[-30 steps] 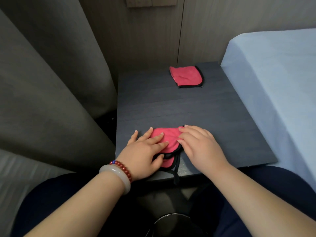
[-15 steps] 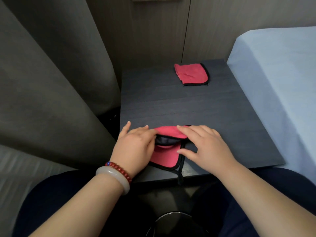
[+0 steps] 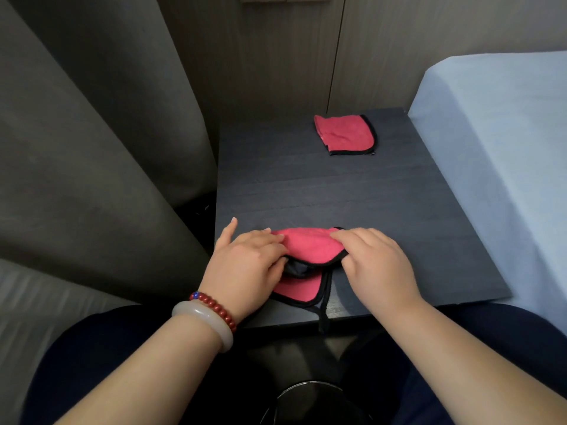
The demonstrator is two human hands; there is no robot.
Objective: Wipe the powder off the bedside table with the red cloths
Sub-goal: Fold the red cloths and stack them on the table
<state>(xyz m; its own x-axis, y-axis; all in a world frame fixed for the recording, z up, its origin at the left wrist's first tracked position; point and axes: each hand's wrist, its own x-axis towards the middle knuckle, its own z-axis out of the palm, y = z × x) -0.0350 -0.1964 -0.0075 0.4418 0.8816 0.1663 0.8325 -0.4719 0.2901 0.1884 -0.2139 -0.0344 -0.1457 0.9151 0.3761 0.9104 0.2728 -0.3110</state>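
A red cloth with black trim (image 3: 310, 246) lies near the front edge of the dark bedside table (image 3: 399, 216). Its upper layer is lifted over a lower flap, and a black loop hangs over the table's edge. My left hand (image 3: 248, 265) pinches the lifted layer's left side, thumb underneath. My right hand (image 3: 377, 265) pinches its right side. A second red cloth (image 3: 345, 134) lies folded at the table's far side, away from both hands. No powder shows on the dark top.
A bed with a pale blue sheet (image 3: 497, 167) borders the table on the right. Grey curtains (image 3: 92, 142) hang at the left. A wood-panelled wall (image 3: 276, 56) stands behind. A dark round bin (image 3: 310, 403) sits below, between my knees.
Both hands went from lying flat on the near cloth to pinching its upper layer and raising it, which bared the lower flap. The far cloth has not moved.
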